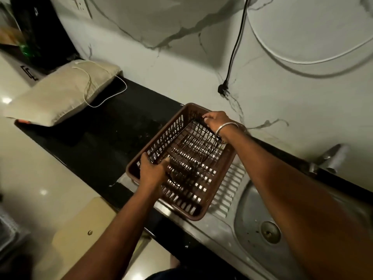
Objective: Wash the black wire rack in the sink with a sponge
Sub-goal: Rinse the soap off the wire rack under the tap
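The black wire rack [193, 150] lies inside a brown plastic basket [203, 214] that sits on the ribbed steel drainboard left of the sink bowl [248, 215]. My left hand [152, 171] grips the rack's near-left edge at the basket rim. At the far end, my right hand [217, 122], with a metal bangle on the wrist, curls its fingers round the rack's edge. No sponge is in view.
A steel tap [331, 158] stands behind the sink at right. A beige cushion [62, 93] with a white cable lies on the black counter [113, 126] at left. A black cord with a plug [223, 89] hangs on the marble wall.
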